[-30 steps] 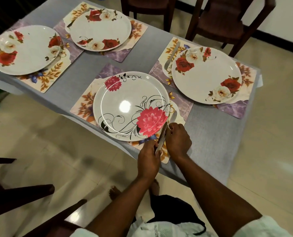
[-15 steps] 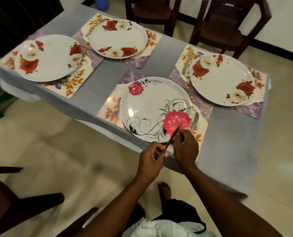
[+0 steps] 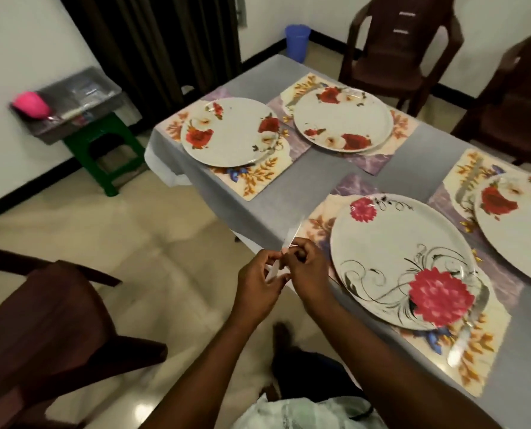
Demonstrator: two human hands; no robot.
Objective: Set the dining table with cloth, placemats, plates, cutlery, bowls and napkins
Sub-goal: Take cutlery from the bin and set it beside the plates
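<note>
Head view: your left hand [image 3: 258, 281] and right hand [image 3: 307, 274] both pinch a slim, blurred metal cutlery piece [image 3: 284, 253]. You hold it just left of the round white pink-flowered plate [image 3: 403, 261].

Four plates sit on placemats on the clothed table [image 3: 335, 184]. The nearest plate [image 3: 400, 261] has a knife [image 3: 471, 320] at its right on its placemat [image 3: 474, 351]. A stool [image 3: 103, 150] bearing a tray [image 3: 75, 103] stands left of the table.

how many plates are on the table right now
4. Pink-flower plate nearest the hands; red-rose plate at the right edge, partly cut off; red-rose plate at the far left corner; red-rose plate beside it, farther back. More could lie outside the frame.
</note>
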